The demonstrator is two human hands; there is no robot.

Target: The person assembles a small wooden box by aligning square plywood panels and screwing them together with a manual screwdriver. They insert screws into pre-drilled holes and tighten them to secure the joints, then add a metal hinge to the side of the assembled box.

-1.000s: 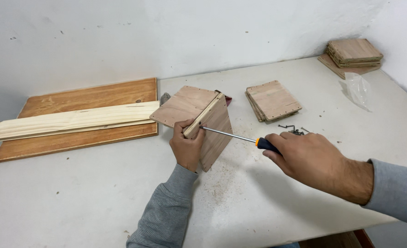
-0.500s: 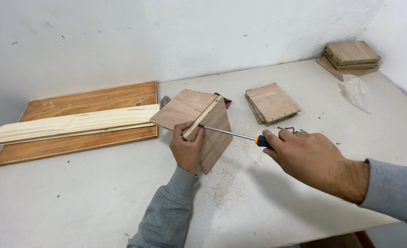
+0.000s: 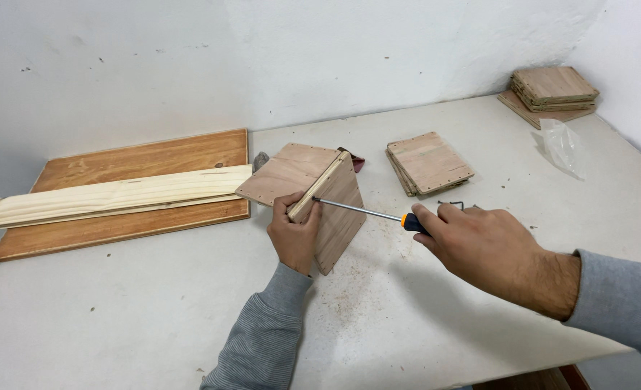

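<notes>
We see raw, matt plywood panels [image 3: 333, 206], a bright metal screwdriver shaft [image 3: 356, 209] with a glossy orange-and-black plastic handle [image 3: 412, 222], a varnished brown board [image 3: 129, 191] under pale unfinished timber [image 3: 104, 200], and a smooth white table [image 3: 154, 303] dusted with sawdust.
</notes>
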